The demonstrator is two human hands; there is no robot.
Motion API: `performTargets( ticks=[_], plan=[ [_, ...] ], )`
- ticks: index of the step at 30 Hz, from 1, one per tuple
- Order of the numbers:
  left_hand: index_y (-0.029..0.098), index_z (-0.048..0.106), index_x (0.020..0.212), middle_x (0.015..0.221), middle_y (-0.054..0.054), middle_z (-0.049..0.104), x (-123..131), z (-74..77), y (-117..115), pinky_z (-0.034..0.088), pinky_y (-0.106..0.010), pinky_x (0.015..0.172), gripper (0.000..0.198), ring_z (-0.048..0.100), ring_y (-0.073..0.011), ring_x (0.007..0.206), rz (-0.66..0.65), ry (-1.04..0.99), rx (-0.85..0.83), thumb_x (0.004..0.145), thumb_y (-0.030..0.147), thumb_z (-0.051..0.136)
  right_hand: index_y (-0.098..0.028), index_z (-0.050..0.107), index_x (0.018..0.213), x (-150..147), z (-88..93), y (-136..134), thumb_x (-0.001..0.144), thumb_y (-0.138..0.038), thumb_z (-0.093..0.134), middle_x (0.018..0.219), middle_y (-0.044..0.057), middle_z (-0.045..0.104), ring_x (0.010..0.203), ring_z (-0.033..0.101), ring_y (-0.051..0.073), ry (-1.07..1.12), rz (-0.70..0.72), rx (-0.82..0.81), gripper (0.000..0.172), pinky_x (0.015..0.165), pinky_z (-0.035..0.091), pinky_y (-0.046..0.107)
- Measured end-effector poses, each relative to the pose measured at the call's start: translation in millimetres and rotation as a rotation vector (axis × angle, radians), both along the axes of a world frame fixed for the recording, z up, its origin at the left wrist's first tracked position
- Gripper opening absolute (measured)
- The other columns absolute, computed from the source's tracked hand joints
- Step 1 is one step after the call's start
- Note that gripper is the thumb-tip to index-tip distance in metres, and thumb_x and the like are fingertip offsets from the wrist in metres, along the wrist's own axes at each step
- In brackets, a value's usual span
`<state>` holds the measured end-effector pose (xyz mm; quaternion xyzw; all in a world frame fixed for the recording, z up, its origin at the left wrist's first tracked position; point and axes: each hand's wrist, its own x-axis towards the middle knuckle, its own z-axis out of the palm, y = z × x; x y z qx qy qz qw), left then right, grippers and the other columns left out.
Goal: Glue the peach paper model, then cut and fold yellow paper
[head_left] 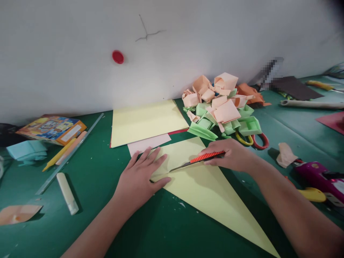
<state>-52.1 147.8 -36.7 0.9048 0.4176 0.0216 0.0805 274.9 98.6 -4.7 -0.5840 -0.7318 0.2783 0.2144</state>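
Observation:
My left hand (141,177) lies flat with fingers spread on the left part of a folded yellow paper triangle (212,193) on the green table. My right hand (232,154) is closed around an orange-handled utility knife (200,160). The blade points left and its tip rests on the yellow paper, just right of my left fingers. The triangle's long point runs toward the lower right.
A yellow sheet (145,120) over pink paper lies behind. A heap of folded peach and green paper pieces (220,105) sits by scissors (254,140). A ruler (68,154), glue stick (67,193), colourful box (52,129) are left; a purple glue gun (319,177) right.

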Motion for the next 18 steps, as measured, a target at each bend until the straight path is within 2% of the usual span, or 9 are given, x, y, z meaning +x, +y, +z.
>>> performTargets(
  ticks=[18],
  plan=[
    [0.04, 0.038, 0.155, 0.166, 0.007, 0.027, -1.6, 1.3, 0.8, 0.018, -0.055, 0.128, 0.068, 0.025, -0.0294, 0.156, -0.004, 0.007, -0.004, 0.095, 0.071, 0.044, -0.027, 0.082, 0.106, 4.2, 2.8, -0.4, 0.084, -0.043, 0.076, 0.086, 0.003, 0.075, 0.075, 0.067, 0.018, -0.021, 0.009, 0.068, 0.028, 0.069, 0.05, 0.028]
  ],
)
